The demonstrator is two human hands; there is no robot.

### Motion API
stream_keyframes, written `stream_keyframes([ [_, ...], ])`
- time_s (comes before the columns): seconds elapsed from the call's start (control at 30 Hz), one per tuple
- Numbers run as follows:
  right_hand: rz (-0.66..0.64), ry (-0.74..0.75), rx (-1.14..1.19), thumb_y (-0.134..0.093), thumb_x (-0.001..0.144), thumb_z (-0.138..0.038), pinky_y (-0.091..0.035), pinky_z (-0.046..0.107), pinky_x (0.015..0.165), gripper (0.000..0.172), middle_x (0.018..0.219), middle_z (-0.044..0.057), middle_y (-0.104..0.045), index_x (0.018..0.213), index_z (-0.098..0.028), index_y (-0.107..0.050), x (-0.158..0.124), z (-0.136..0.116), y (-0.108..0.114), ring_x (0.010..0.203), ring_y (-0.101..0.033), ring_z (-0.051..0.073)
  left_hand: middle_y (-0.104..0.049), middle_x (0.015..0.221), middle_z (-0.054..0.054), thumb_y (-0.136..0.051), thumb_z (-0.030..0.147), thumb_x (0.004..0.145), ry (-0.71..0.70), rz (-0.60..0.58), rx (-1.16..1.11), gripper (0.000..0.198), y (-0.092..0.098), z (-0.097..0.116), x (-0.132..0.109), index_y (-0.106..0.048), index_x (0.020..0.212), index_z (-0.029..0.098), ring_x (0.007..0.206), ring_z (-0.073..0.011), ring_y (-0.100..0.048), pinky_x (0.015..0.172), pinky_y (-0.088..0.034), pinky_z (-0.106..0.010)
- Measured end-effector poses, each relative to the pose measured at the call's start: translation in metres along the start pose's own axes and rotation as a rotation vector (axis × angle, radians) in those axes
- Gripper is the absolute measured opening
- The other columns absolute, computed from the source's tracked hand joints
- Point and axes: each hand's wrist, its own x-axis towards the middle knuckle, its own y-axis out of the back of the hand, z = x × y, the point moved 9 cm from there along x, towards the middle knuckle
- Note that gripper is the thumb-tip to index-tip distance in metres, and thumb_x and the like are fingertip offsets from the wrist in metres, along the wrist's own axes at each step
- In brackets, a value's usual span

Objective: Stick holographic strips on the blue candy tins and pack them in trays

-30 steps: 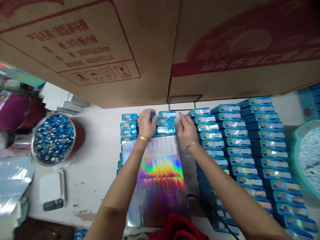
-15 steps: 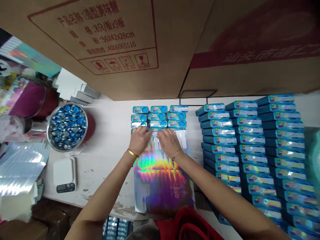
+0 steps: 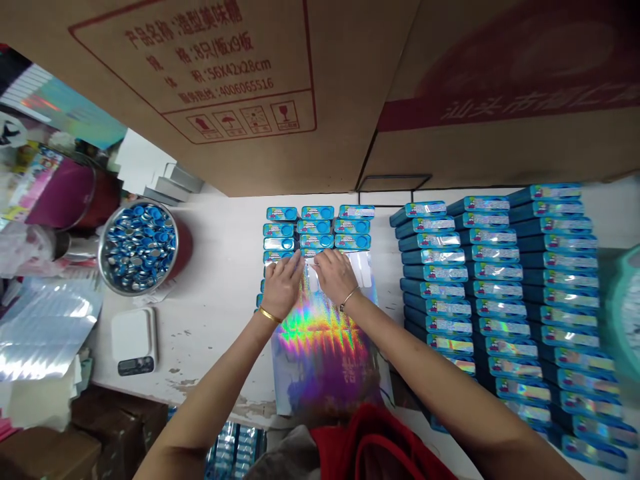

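A holographic sheet [image 3: 323, 353] is being held by both hands on a white table [image 3: 220, 280], its upper edge lying across rows of small blue tins [image 3: 317, 227]. The sheet's lower end is extending toward the person's red garment [image 3: 380, 447]. Three columns of tins are being left exposed above the sheet, while further tin edges are showing along its left side.

The left hand [image 3: 283, 287] is being kept palm down and partly open, with its fingers spread on the upper left part of the sheet. The right hand [image 3: 336, 277] is being held in the same manner just beside it, with its fingertips [image 3: 320, 261] at the sheet's upper edge. Whether the edge is being pinched by either hand cannot be determined from this view.

To the right, blue tins with shiny labels are being stored in tall, tightly ranked stacks [image 3: 500, 287]. To the left, blue lids [image 3: 139, 248] are being held in a steel bowl [image 3: 107, 260], near a white digital scale [image 3: 134, 340] and loose foil sheets [image 3: 45, 327]. Cardboard cartons [image 3: 200, 80] are being supported overhead, covering the upper part of the view.
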Motion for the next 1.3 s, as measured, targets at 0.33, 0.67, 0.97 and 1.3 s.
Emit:
stream_keyframes([
  [0.33,-0.045,-0.028,0.029,-0.041,0.098,-0.028,-0.034,0.036,0.076,0.023,0.094,0.012,-0.062,0.092,-0.018,-0.061,0.002,0.0,-0.002,0.089,-0.05,0.026,-0.069,0.113,-0.009,-0.053,0.023,0.09,-0.02,0.141,-0.158,0.013,0.036,0.02,-0.019,-0.064,0.096,0.021,0.103,-0.025,-0.06,0.084,-0.038,-0.04],
  [0.67,0.113,-0.182,1.032,-0.03,0.093,-0.065,-0.046,0.033,0.076,0.057,0.085,0.005,-0.061,0.094,-0.02,-0.065,-0.018,0.027,0.034,0.083,-0.059,0.02,-0.059,0.076,0.002,-0.075,0.035,0.074,0.716,0.523,-1.26,0.026,0.048,-0.006,-0.021,-0.055,0.079,0.02,0.071,-0.0114,-0.057,0.069,-0.044,-0.025],
  [0.97,0.25,-0.462,0.962,-0.055,0.086,-0.054,-0.035,0.025,0.056,0.038,0.059,-0.003,-0.047,0.067,-0.021,-0.053,-0.035,0.082,0.067,0.057,-0.042,0.012,-0.056,0.067,0.002,-0.071,0.028,0.075,0.646,0.411,-1.282,0.018,0.01,0.023,0.048,-0.057,0.067,0.019,0.066,-0.0115,-0.052,0.068,-0.043,-0.026],
  [1.3,0.264,-0.463,0.523,-0.05,0.084,-0.04,-0.028,0.027,0.053,0.03,0.052,-0.004,-0.043,0.062,-0.021,-0.055,0.009,0.152,0.076,0.052,-0.038,0.013,-0.06,0.094,-0.005,-0.069,0.023,0.076,0.609,0.398,-0.607,0.014,0.001,0.034,0.12,-0.06,0.066,0.019,0.097,-0.0242,-0.052,0.09,-0.037,-0.041],
])
